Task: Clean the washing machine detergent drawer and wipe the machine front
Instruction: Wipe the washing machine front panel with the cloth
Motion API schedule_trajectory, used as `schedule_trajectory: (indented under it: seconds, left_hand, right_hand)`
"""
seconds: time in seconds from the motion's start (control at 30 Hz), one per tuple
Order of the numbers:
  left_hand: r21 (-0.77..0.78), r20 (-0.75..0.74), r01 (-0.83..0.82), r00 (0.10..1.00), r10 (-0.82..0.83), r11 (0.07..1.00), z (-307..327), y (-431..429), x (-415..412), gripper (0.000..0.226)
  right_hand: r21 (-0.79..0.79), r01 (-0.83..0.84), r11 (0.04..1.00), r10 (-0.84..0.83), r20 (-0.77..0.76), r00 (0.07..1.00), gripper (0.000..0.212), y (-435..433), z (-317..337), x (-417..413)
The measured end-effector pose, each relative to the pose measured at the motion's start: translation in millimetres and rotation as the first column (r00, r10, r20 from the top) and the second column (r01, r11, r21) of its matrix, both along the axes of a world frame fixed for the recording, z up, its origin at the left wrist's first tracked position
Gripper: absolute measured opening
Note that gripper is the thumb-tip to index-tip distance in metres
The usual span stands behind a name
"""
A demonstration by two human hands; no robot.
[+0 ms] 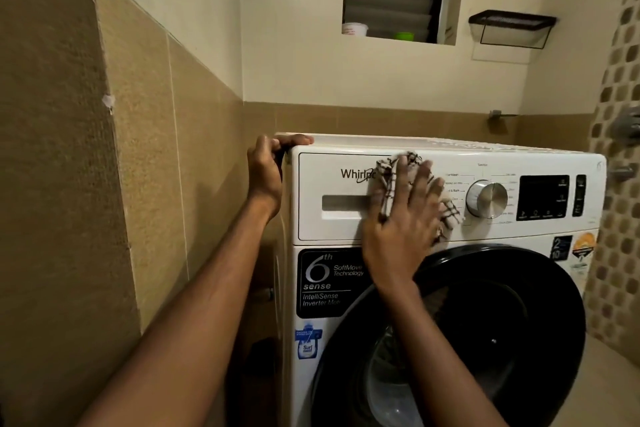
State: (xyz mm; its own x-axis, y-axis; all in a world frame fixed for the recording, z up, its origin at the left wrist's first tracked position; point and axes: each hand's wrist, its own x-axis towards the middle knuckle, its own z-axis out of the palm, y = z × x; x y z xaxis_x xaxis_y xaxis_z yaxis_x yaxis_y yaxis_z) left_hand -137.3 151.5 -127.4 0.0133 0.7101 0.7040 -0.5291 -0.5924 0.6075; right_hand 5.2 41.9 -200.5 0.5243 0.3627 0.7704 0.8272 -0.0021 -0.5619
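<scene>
A white front-loading washing machine [519, 236] fills the lower right of the head view. Its detergent drawer [332, 225] sits closed at the upper left of the front panel. My right hand [403, 222] lies flat with straight fingers on a black-and-white checked cloth [394, 170], pressing it against the panel between the drawer and the silver dial [486, 198]. My left hand [268, 166] grips the machine's top left corner, thumb on the top edge. The round dark door [502, 322] is closed below.
A tiled beige wall [104, 184] stands close on the left of the machine. A mosaic wall with taps [623, 128] is at the right. A window ledge holds a white tub [354, 28] and a green cup [404, 36]. A black wire shelf [512, 24] hangs above.
</scene>
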Motion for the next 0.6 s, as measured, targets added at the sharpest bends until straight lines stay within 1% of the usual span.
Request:
schedule_trajectory:
  seconds: [0.03,0.07,0.1,0.13,0.17,0.2,0.23,0.27,0.3,0.33,0.37,0.4,0.43,0.47,0.5,0.53,0.57,0.6]
  left_hand:
    - [0.003,-0.001,-0.003,1.000,0.003,1.000,0,0,0,0.051]
    - [0.003,0.000,-0.003,1.000,0.003,1.000,1,0,0,0.051]
    - [0.001,0.003,0.002,1.000,-0.002,1.000,1,1,0,0.050]
    - [-0.001,0.002,0.008,1.000,-0.008,1.000,1,1,1,0.050]
    - [0.002,-0.003,0.008,1.000,-0.008,1.000,1,0,1,0.051]
    - [0.008,-0.009,-0.003,1.000,0.003,1.000,0,0,1,0.051]
    - [0.017,-0.016,-0.019,1.000,0.019,1.000,0,0,0,0.051]
    - [0.025,-0.024,-0.037,0.999,0.038,0.999,0,-1,0,0.051]
    - [0.032,-0.027,-0.053,0.998,0.054,0.998,0,-2,0,0.051]
    - [0.036,-0.024,-0.064,0.998,0.065,0.997,0,-3,0,0.051]
    - [0.038,-0.021,-0.066,0.998,0.067,0.997,0,-4,0,0.051]
    - [0.035,-0.015,-0.066,0.998,0.067,0.997,0,-5,0,0.050]
    - [0.031,-0.013,-0.064,0.998,0.064,0.997,0,-6,0,0.050]
    - [0.024,-0.015,-0.063,0.998,0.063,0.998,1,-7,-1,0.050]
    - [0.015,-0.017,-0.059,0.998,0.059,0.998,2,-9,-1,0.050]
    - [-0.001,-0.021,-0.047,0.999,0.047,0.999,3,-11,-1,0.050]
    - [-0.023,-0.024,-0.021,1.000,0.020,1.000,4,-14,-2,0.051]
    - [-0.047,-0.025,0.014,1.000,-0.015,0.999,7,-17,-4,0.053]
  right_hand:
    - [0.000,-0.001,1.000,0.001,-0.013,1.000,0.066,0,-2,-13]
    - [-0.005,-0.006,1.000,0.007,0.100,0.995,0.067,-1,-8,-25]
    - [-0.033,-0.035,0.999,0.044,0.311,0.949,0.068,-1,-17,-33]
    - [-0.074,-0.050,0.996,0.083,0.553,0.829,0.068,-1,-30,-33]
    - [-0.098,-0.038,0.994,0.098,0.724,0.682,0.067,-2,-40,-26]
    - [-0.100,-0.023,0.995,0.093,0.781,0.617,0.064,-3,-45,-15]
    - [-0.074,0.002,0.997,0.053,0.738,0.673,0.062,-3,-46,-6]
    - [-0.035,0.040,0.999,-0.011,0.596,0.803,0.062,-3,-44,1]
    - [-0.014,0.045,0.999,-0.037,0.366,0.930,0.062,-4,-36,4]
    - [0.003,0.027,1.000,-0.027,0.135,0.990,0.063,-4,-26,3]
    - [0.024,0.010,1.000,-0.010,-0.006,1.000,0.063,-2,-16,-1]
    - [0.027,0.000,1.000,0.001,-0.025,1.000,0.063,-1,-8,-6]
    - [0.006,-0.011,1.000,0.011,0.054,0.998,0.063,-2,-1,-9]
    - [-0.022,-0.018,1.000,0.022,0.193,0.981,0.063,-1,2,-11]
    - [-0.046,-0.023,0.999,0.037,0.342,0.939,0.064,-1,5,-10]
    - [-0.050,-0.027,0.998,0.046,0.440,0.897,0.064,1,8,-8]
    - [-0.038,-0.033,0.999,0.047,0.475,0.879,0.063,2,13,-6]
    - [-0.011,-0.032,0.999,0.034,0.475,0.879,0.060,4,20,-5]
